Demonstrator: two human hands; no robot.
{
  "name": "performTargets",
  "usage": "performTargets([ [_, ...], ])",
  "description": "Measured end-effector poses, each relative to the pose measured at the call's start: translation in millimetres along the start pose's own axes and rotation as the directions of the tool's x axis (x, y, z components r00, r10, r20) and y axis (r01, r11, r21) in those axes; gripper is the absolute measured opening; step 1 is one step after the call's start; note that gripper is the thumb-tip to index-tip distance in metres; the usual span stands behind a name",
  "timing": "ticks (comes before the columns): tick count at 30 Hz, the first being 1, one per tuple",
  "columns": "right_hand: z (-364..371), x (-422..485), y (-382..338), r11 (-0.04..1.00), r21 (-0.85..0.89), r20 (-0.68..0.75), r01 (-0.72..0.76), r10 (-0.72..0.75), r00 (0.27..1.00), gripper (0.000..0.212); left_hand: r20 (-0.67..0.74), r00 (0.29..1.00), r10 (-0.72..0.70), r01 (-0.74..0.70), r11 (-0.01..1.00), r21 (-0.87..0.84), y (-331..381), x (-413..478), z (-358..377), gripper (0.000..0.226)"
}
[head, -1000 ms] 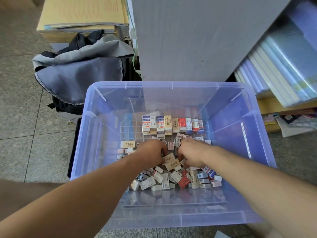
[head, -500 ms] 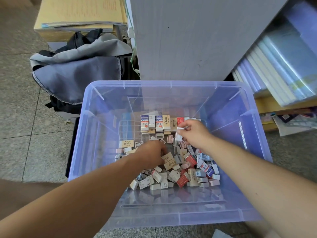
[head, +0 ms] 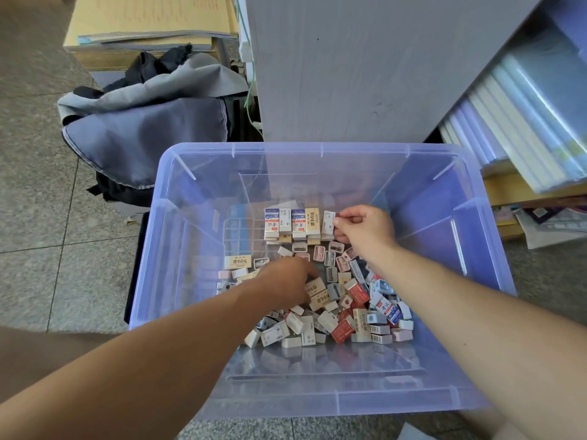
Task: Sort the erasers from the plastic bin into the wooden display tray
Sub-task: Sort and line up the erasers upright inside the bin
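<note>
Translucent violet plastic bin, smooth walls. Right hand pinches a white rectangular eraser, upright, touching the right end of a row of four standing paper-sleeved erasers. Nearer than that pinch lies a loose heap of small blocks; left hand curls into it, its grasp hidden, cannot tell.

Plastic bin open above, free floor along near wall, loose erasers heaped mid-floor, upright row at back.
</note>
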State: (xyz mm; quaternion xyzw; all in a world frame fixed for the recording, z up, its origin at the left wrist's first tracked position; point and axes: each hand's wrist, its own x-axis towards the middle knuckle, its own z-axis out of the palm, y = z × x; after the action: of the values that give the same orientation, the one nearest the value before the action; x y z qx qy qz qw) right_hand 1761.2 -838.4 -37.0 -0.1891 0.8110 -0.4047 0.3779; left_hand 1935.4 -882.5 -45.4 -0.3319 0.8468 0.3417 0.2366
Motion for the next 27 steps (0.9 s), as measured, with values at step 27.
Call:
performTargets([
  [27,-13.7,-12.6,1.3,0.956,0.174,-0.121,-0.238,0.261,0.958,0.008,-0.036,0.999,0.001,-0.009,0.974,-0.225,5.0,0.0,1.1,0.031],
])
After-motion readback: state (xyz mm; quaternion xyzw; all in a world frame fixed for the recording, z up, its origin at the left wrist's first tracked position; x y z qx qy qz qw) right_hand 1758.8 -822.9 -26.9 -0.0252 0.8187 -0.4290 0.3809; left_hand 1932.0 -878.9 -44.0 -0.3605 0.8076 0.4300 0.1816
